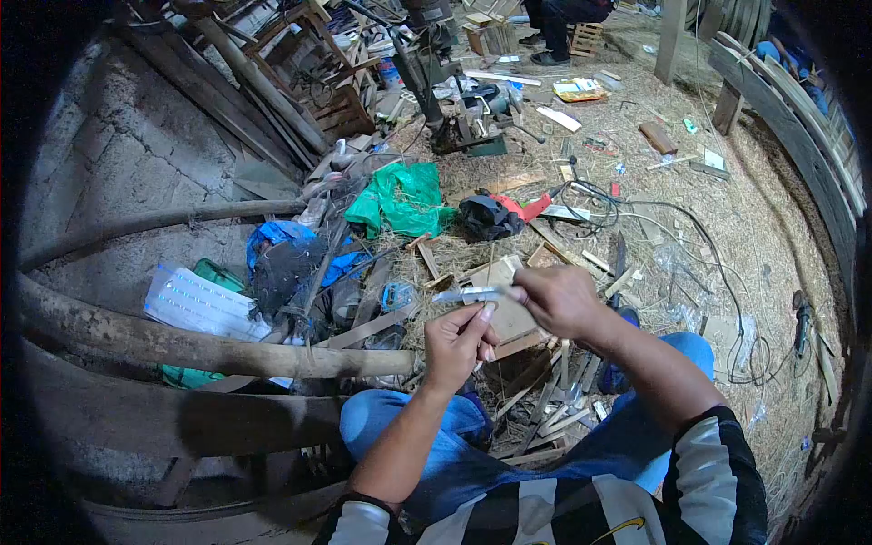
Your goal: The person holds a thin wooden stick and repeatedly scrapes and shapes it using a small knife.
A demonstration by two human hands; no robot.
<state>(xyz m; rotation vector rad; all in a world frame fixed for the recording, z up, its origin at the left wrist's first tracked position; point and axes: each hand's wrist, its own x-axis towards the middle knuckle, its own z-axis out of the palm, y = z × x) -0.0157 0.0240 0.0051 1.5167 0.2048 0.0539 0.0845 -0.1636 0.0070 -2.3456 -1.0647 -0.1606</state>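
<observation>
Near the middle of the view, my right hand point(561, 300) is closed around the end of a thin light-coloured tool, blurred, that looks like a knife point(472, 295). Its narrow part points left, just above my left hand point(457, 343). The thumb and fingers of my left hand are pinched together on something too small to make out. Below and behind both hands lies a pale wooden block point(510, 318), partly covered by them. Wood scraps point(554, 422) lie on the ground between my knees.
A wooden pole point(218, 350) runs across the left. Beyond my hands lie a green plastic bag point(400, 200), a black bag point(486, 218) and a looping cable point(690, 218). A metal stand point(436, 113) rises farther back. Another person's dark-clothed legs point(556, 27) show at the top.
</observation>
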